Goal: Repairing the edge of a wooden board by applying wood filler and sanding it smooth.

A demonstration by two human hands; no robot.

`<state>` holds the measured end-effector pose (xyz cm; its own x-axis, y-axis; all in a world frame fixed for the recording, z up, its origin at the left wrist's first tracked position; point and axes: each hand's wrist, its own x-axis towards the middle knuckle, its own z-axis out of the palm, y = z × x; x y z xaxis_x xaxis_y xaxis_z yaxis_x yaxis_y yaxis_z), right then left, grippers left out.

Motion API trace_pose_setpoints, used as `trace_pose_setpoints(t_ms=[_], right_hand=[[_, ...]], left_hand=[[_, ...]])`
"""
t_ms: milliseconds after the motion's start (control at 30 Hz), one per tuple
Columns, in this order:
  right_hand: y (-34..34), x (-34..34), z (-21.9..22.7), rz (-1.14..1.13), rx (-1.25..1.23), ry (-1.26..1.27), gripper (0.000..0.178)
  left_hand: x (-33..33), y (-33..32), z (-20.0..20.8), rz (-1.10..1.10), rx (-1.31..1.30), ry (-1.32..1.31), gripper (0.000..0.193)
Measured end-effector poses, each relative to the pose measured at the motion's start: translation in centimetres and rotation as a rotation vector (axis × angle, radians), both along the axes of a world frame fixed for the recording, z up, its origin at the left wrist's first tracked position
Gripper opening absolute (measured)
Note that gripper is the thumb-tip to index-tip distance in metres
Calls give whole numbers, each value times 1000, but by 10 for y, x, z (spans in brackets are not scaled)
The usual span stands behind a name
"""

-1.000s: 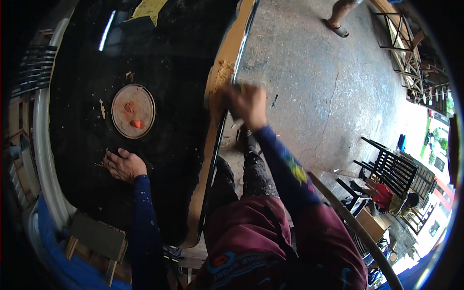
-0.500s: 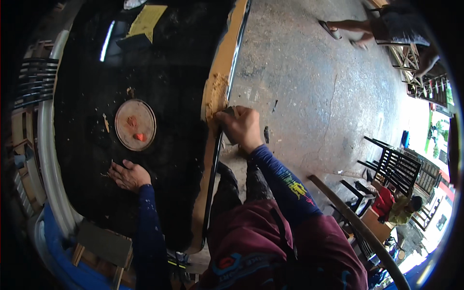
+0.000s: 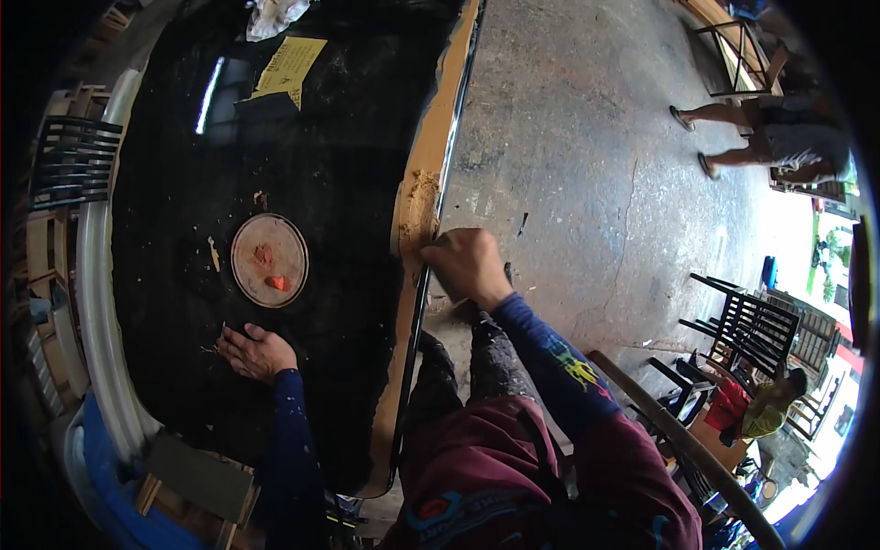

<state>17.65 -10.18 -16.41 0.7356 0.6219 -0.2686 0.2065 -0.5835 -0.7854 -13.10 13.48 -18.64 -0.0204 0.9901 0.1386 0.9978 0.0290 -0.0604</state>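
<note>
My right hand [image 3: 469, 264] is closed around a dark, flat pad, mostly hidden by my fingers, at the right edge of a large black tabletop [image 3: 339, 302]. Under and beyond that hand runs a tan strip [image 3: 394, 367] along the edge, with an uneven border against the black. Crumbly brown dust [image 3: 420, 203] lies on the strip just past my fingers. My left hand [image 3: 258, 353] rests flat on the black surface with nothing in it. Above it sits a round, pale lid [image 3: 246, 275] bearing an orange-red lump [image 3: 278, 283] and a smear of the same colour.
A yellow paper sheet [image 3: 291, 66] and a crumpled white bag [image 3: 273, 16] lie at the tabletop's far end. A pole [image 3: 678, 435] slants at lower right. Black slatted chairs [image 3: 753, 321], a seated person [image 3: 768, 403] and a person walking [image 3: 765, 137] are on the right.
My right hand has come slightly nearer along the tabletop edge. The walking person's legs have moved, and the whole view has shifted a little.
</note>
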Motion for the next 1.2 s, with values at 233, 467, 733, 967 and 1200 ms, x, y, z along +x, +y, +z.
trace_pose_setpoints(t_ms=[233,467,733,967,1200], right_hand=[[25,72,13,-208,23,-57,34],[40,76,11,-164,15,-41,24],[-18,72,80,519,-66,59,17],[5,90,65,753,58,-260,21],[-13,81,45,1026,482,382,17]], left_hand=[[12,-3,10,11,-25,9,62],[11,-4,8,11,-17,43,61],[11,-6,10,23,-16,25,61],[8,-6,8,13,15,14,60],[12,-10,11,21,36,-5,59]])
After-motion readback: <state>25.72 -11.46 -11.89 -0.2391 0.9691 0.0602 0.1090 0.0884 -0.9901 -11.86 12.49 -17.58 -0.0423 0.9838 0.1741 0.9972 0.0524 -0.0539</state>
